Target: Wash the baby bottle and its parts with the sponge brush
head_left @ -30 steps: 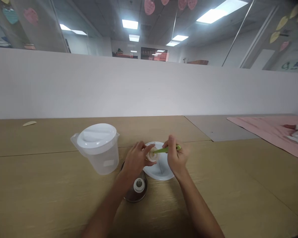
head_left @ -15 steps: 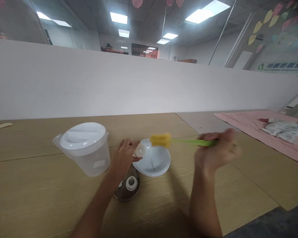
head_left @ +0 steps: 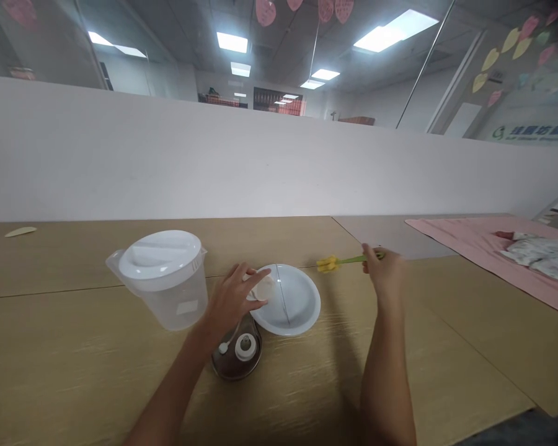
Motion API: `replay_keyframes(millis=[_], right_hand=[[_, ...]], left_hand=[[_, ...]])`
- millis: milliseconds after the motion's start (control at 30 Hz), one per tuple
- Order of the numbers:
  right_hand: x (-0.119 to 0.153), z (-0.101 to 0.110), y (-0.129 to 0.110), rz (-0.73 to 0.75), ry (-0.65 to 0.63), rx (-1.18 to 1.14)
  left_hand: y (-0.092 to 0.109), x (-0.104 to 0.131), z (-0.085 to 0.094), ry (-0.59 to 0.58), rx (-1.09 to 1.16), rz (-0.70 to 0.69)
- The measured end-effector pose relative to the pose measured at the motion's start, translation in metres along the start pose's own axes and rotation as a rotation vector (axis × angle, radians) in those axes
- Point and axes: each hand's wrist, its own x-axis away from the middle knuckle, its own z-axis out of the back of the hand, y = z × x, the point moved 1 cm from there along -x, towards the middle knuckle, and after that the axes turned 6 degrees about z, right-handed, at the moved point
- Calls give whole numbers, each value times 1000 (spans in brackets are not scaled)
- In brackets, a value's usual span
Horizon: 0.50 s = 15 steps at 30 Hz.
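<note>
My left hand (head_left: 230, 300) is closed round a small translucent bottle (head_left: 264, 288) over the left side of a white bowl (head_left: 304, 300). The bottle's round mouth faces the right. To the right of the bowl, my right hand (head_left: 384, 269) grips the green handle of a bottle brush with a yellow sponge head (head_left: 328, 264). The brush lies level in the air, pointing left, apart from the bottle. Under my left wrist is a dark, shiny tray (head_left: 232, 370). On it sit a white ring with a teat (head_left: 246, 347) and a small white piece (head_left: 223, 348).
A clear plastic jug with a white lid (head_left: 172, 279) stands left of my left hand. A pink cloth (head_left: 469, 248) with a doll in patterned clothing (head_left: 542, 253) lies at the right. A pale flat piece (head_left: 20, 231) lies far left. A white wall (head_left: 260, 167) backs the table.
The brush and my right hand have moved right, away from the bottle and bowl. The head view has shifted slightly. My left hand still holds the bottle in nearly the same place.
</note>
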Motion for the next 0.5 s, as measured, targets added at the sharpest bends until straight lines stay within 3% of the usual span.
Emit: replay_keyframes(millis=[133, 267, 367, 500], right_hand=[[0, -51, -2, 1, -272, -50], [13, -93, 0, 60, -537, -44], [24, -111, 4, 107, -715, 10], [35, -120, 9, 161, -863, 92]], left_hand=[[29, 5, 6, -95, 303, 81], [67, 15, -4, -368, 443, -49], [85, 24, -23, -503, 418, -181], [89, 31, -47, -600, 224, -290]])
